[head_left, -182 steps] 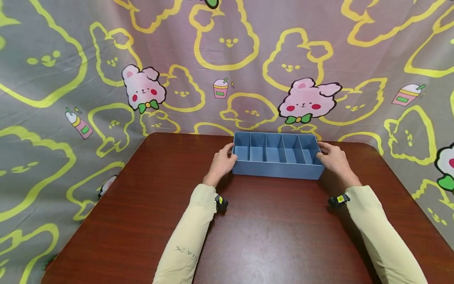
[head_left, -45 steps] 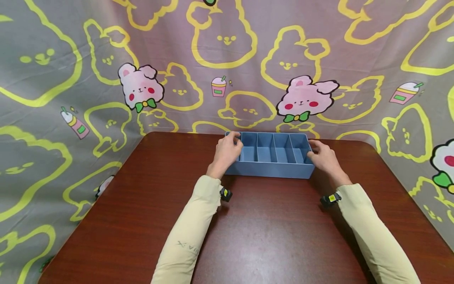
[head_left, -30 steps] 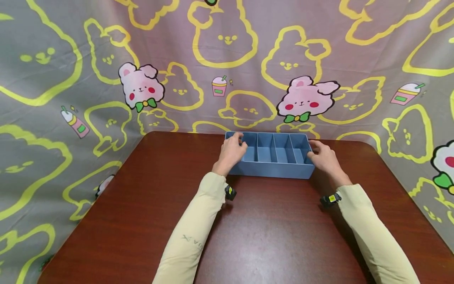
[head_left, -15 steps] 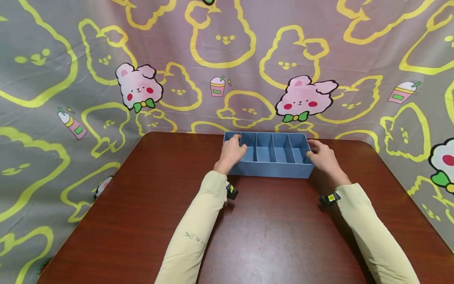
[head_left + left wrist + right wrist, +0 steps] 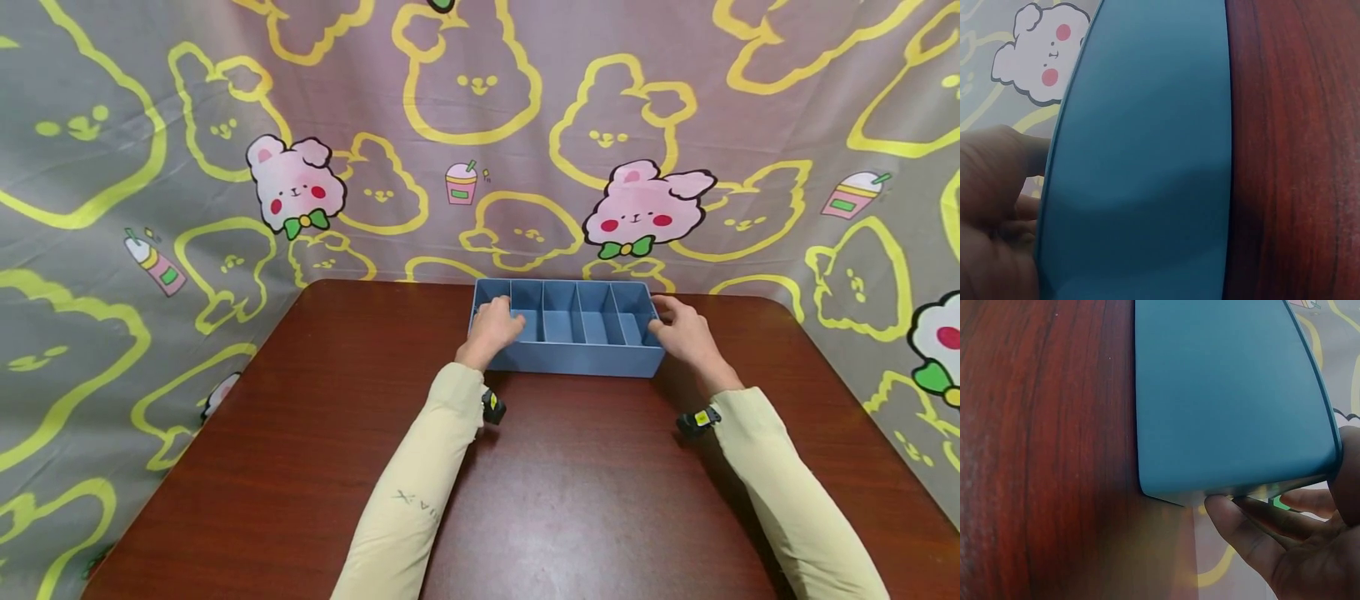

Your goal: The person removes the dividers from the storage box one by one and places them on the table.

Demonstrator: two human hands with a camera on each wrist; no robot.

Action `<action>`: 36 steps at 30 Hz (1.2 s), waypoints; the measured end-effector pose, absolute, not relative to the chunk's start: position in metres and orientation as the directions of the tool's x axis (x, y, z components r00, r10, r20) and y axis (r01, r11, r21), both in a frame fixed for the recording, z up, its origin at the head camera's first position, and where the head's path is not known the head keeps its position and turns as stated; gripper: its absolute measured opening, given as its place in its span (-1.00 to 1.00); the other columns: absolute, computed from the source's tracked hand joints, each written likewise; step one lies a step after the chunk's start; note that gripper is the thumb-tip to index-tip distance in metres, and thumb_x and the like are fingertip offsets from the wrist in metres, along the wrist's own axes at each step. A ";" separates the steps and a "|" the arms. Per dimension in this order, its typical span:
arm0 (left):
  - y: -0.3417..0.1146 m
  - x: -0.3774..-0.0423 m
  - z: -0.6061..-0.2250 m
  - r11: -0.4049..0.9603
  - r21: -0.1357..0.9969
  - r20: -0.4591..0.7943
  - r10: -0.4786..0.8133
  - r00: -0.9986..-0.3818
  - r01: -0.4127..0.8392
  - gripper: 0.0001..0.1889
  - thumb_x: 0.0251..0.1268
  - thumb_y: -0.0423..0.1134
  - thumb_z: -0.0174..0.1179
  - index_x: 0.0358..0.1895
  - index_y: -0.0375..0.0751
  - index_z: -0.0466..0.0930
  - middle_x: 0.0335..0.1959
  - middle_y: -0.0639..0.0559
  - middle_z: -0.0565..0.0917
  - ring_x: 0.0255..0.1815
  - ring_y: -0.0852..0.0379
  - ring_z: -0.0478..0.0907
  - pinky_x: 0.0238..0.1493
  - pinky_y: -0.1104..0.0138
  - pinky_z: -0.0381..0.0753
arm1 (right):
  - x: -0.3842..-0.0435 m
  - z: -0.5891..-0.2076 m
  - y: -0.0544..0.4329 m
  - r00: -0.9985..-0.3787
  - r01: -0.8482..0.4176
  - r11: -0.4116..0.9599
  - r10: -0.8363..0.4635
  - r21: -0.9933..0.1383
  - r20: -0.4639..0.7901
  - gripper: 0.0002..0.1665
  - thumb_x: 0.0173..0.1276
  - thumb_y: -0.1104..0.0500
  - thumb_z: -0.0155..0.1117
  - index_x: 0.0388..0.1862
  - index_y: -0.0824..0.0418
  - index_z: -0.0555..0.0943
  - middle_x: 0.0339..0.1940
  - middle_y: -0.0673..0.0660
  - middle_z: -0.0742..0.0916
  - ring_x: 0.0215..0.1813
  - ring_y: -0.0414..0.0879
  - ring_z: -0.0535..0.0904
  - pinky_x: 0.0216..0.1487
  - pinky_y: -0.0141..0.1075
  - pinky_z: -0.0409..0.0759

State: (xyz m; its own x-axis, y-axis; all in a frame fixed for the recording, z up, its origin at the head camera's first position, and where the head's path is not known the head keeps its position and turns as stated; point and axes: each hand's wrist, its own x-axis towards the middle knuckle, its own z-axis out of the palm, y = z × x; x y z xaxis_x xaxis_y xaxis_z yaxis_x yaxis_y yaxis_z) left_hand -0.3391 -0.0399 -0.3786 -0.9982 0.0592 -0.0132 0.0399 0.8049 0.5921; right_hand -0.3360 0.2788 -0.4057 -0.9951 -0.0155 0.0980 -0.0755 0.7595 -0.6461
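Note:
A long blue plastic box [image 5: 577, 359], split by dividers into several compartments, sits near the back of the table. My right hand [image 5: 684, 332] grips its right end, thumb over the rim; in the right wrist view the fingers [image 5: 1241, 534] lie against the outside of the end wall. My left hand [image 5: 492, 325] is over the leftmost compartment with its fingers pointing down behind the front wall. Its thumb stands apart from the fingers, and nothing shows between them. From the left wrist, the hand [image 5: 994, 194] appears above the front wall, fingertips hidden behind it.
The dark reddish-brown wooden table [image 5: 570, 483] stretches toward me and to both sides. Right behind the box hangs a grey curtain [image 5: 525, 150] with cartoon animals, which also runs along the left and right. A small black wrist camera [image 5: 492, 406] sits on each cuff.
The box has shifted slightly left with the right hand still on its end. My left hand has left the box's left end, moved over the leftmost compartment, and just now dipped lower there.

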 end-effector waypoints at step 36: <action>-0.041 -0.340 -0.387 0.802 0.590 0.080 0.059 -0.995 0.095 -0.44 0.37 -0.24 -0.04 0.44 -0.20 0.30 0.04 -0.19 0.66 -0.21 -0.08 0.59 -0.20 0.16 0.51 | -0.339 -0.408 0.278 -0.997 -0.045 0.752 0.011 -0.658 0.080 -0.32 0.44 0.16 -0.03 0.52 0.23 0.21 0.35 0.47 0.47 0.25 0.37 0.48 0.16 0.21 0.50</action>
